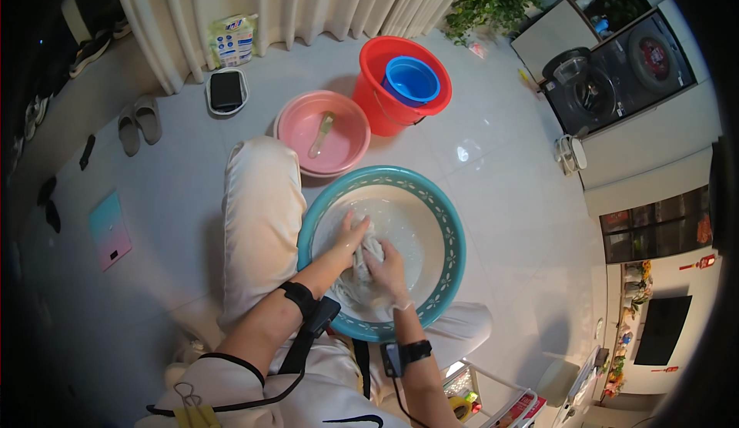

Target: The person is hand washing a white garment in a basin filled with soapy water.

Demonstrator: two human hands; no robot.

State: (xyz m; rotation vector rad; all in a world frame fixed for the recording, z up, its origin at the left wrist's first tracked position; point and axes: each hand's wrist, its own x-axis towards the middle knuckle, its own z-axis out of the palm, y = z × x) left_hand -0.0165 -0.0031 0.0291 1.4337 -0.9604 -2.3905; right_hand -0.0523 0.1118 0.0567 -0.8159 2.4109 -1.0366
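Between my knees stands a wide teal-rimmed basin [456, 262] with a white inside, holding cloudy, sudsy water. A wet, pale grey-white cloth [368, 257] is bunched in it. My left hand [352, 234] presses on the cloth from its left side, fingers closed about its upper end. My right hand [389, 270] grips the same cloth from the right, a little nearer to me. Part of the cloth trails down into the water under my wrists, and its shape there is hard to make out.
Beyond the basin are stacked pink basins [289, 132] with a brush [322, 134] inside, and a red bucket [377, 112] holding a small blue bucket [412, 81]. Farther left are a white tray [245, 103] with a black item, a detergent bag [233, 41], slippers [140, 124] and a scale [110, 228].
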